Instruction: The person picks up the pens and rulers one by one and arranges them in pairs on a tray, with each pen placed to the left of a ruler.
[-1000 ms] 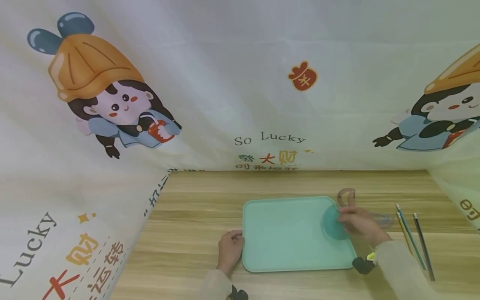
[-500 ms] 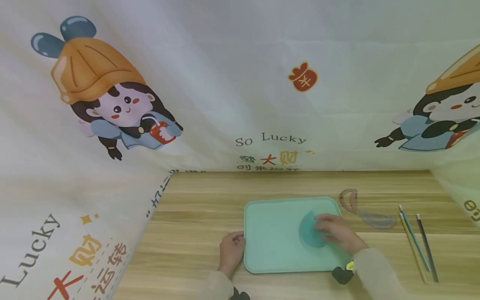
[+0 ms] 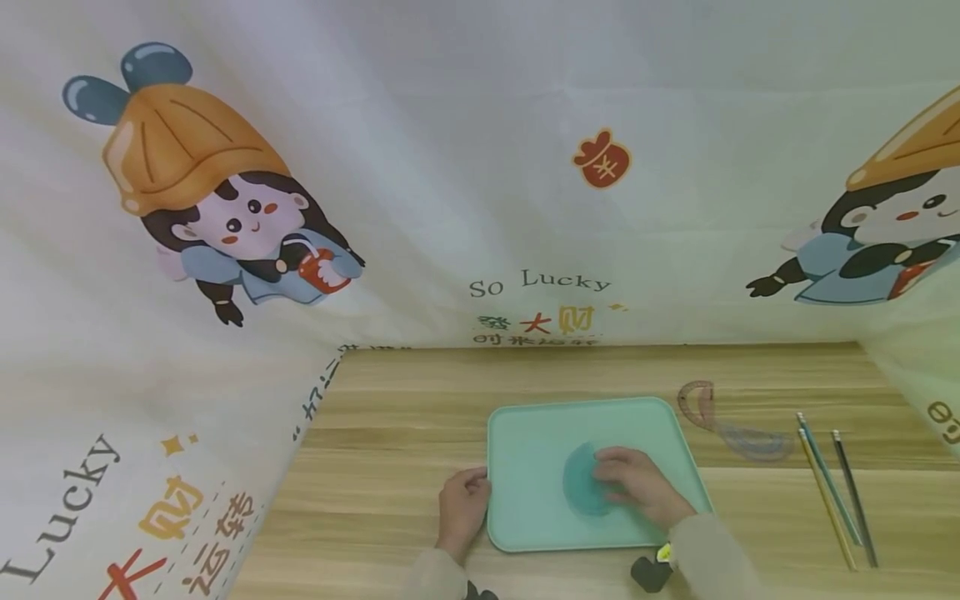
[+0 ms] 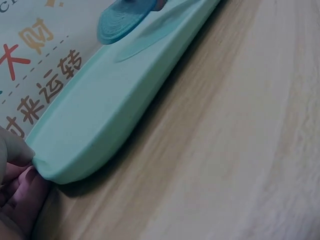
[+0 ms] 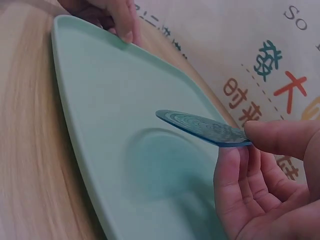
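Observation:
A mint-green tray [image 3: 525, 467] lies on the wooden table. At its left edge, my left hand [image 3: 463, 504] pinches the rim, the thumb [image 4: 17, 149] on top in the left wrist view. Over the middle of the tray my right hand [image 3: 647, 487] holds a thin, see-through blue disc [image 3: 583, 479] between thumb and fingers. Fine curved lines cover the disc [image 5: 200, 126], which hovers above the tray in the right wrist view, a bluish shadow [image 5: 160, 160] beneath it. Its right side is hidden by the fingers in the head view.
Behind the tray's right corner lie a pinkish protractor [image 3: 699, 403] and a clear bluish protractor [image 3: 756, 443]. Further right are a yellow pencil [image 3: 825, 500], a blue pencil [image 3: 830, 483] and a black pencil [image 3: 855, 500]. A printed curtain [image 3: 420, 208] stands behind the table.
My right hand has carried the blue disc leftward from the tray's right edge to its middle, uncovering the bluish protractor. My left hand has stayed at the tray's left rim.

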`<state>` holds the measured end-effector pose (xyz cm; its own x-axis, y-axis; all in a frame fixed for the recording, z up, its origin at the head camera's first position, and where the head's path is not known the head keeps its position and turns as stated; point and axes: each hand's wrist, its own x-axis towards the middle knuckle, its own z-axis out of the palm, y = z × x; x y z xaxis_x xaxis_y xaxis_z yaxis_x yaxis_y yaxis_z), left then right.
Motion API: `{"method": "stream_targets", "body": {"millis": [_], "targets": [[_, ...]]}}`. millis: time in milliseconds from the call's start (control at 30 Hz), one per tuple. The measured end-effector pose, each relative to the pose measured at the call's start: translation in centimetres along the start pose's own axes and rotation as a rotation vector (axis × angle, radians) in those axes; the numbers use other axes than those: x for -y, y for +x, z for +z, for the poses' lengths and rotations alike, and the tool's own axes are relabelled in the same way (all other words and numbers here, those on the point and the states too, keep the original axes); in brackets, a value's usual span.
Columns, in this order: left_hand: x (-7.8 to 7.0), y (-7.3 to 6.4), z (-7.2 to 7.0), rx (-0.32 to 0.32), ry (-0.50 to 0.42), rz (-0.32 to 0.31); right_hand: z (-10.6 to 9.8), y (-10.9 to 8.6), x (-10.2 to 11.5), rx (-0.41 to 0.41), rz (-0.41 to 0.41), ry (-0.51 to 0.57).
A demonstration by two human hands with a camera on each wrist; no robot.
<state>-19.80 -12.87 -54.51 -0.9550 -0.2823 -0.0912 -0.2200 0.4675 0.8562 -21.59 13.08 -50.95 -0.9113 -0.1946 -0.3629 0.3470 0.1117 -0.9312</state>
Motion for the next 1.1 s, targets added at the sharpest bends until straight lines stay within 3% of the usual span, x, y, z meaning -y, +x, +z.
{"method": "stream_targets", "body": {"millis": [367,767,1100], "targets": [[0.2,-0.2,0.3,-0.021,-0.025,0.043,3.1,0.7,0.6,-0.036,0.007,0.023],[0.3,0.0,0.2,-0.048,-0.023,0.070,6.2,1.9,1.3,-0.044,-0.038,0.109],[0.7,0.0,0.3,-0.049,-0.024,0.067,8.2,2.6,1.0,-0.043,-0.036,0.091]]}}
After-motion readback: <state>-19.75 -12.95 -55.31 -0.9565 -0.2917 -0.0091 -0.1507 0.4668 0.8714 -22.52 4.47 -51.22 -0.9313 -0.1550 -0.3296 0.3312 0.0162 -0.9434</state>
